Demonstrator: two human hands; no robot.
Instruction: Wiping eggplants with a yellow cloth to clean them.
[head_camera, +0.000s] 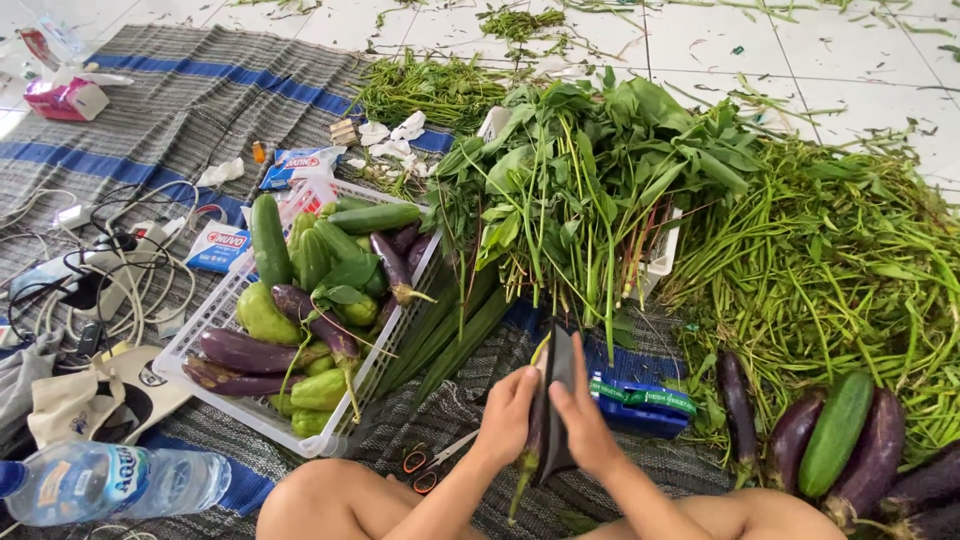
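From where we sit cross-legged on the striped mat (190, 100), the risks start at our left: a plastic water bottle (110, 482) lies on its side near a tangle of cables (100, 270), and if its cap is loose, we judge a leak could reach them. Next comes the white basket (215, 315) piled with cucumbers (268, 238), green gourds and purple eggplants (245, 350); the heap sits high, so a knock from our knee could, we think, roll some out. A pair of scissors (425, 468) lies on the mat just beside our left knee, apart from both hands, and a careless shift of the leg could catch it. In the middle, our left hand (508, 415) and right hand (583, 420) are both closed around a long dark eggplant (548, 400), held upright between them above our lap. It looks slim and deep purple, nearly black, glossy, with a green stalk end pointing down; we judge the smooth skin could slip if the clasp loosens. Behind it lean leafy greens (590, 170) on long stems, whose weight could tip them toward us. A blue packet (640, 405) lies just right of our hands. Further right, a heap of stems (830, 260) spreads over the tiled floor (800, 60), and loose eggplants with one cucumber (835, 432) lie near our right knee, where they could roll.
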